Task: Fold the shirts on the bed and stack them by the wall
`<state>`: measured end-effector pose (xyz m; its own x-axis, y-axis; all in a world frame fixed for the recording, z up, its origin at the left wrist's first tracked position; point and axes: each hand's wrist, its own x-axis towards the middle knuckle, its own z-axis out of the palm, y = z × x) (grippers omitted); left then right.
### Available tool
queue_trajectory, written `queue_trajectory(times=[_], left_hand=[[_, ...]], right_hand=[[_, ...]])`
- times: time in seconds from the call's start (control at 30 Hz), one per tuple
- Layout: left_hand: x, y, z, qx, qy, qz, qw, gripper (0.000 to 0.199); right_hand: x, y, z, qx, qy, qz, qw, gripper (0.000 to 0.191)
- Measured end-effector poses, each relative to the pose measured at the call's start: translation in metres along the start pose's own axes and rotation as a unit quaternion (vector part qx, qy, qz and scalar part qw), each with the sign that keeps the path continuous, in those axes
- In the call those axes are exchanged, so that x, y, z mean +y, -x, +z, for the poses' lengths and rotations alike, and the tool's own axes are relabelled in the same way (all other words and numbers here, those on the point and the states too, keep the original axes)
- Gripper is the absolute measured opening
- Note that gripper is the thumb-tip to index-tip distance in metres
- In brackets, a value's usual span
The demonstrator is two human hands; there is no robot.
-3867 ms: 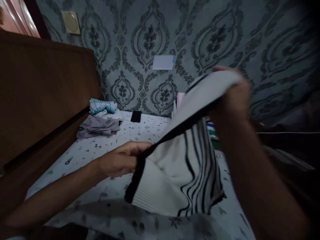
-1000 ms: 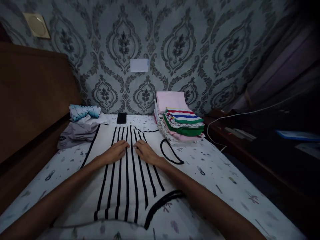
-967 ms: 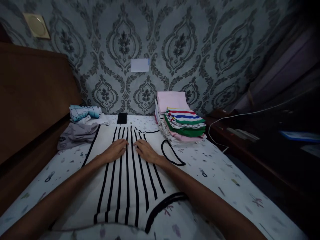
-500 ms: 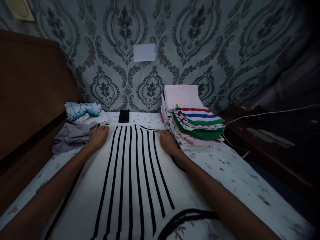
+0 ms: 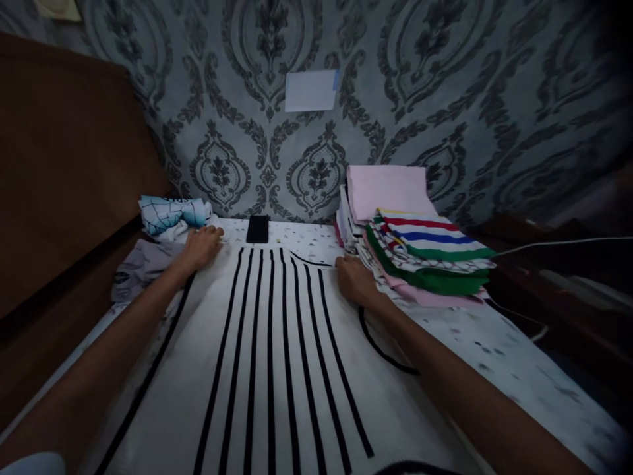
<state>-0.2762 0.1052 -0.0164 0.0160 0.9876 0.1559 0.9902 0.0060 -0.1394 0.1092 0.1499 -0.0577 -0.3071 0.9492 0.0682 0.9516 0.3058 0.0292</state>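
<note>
A white garment with black vertical stripes point(image 5: 297, 356) lies spread toward me over a patterned white sheet. At its far left corner, my left hand point(image 5: 204, 247) is closed on the cloth, close to a grey crumpled cloth point(image 5: 141, 264). My right hand point(image 5: 357, 280) grips the garment's far right edge with curled fingers, just left of a stack of folded clothes point(image 5: 430, 247). Between the hands, the far edge with black trim dips slightly. The fingertips of both hands are partly hidden.
Behind the garment lies a black phone-like object point(image 5: 258, 229). A light blue printed cloth point(image 5: 173, 212) sits at the back left beside a brown wooden panel point(image 5: 74, 165). The patterned wall point(image 5: 267, 145) rises behind, and a pale cable point(image 5: 568, 244) runs at the right.
The view has shifted, so the clothes stack appears farther right. Both hands still hold the garment's far edge; my left hand has moved slightly farther back, and the cloth looks pulled away from me.
</note>
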Motion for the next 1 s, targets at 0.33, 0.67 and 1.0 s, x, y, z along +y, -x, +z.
queue_trajectory(times=[0.33, 0.67, 1.0], left_hand=[[-0.077, 0.093, 0.017, -0.057, -0.085, -0.091, 0.991, 0.062], [-0.106, 0.001, 0.029, 0.021, -0.137, -0.139, 0.981, 0.044], [-0.020, 0.001, 0.001, -0.048, -0.030, 0.065, 0.996, 0.039]], right_hand=[[0.003, 0.010, 0.026, 0.132, 0.041, -0.049, 0.989, 0.032], [0.009, 0.004, 0.039, 0.167, 0.031, -0.069, 0.983, 0.029], [-0.031, -0.036, 0.016, 0.061, -0.104, -0.090, 0.989, 0.034]])
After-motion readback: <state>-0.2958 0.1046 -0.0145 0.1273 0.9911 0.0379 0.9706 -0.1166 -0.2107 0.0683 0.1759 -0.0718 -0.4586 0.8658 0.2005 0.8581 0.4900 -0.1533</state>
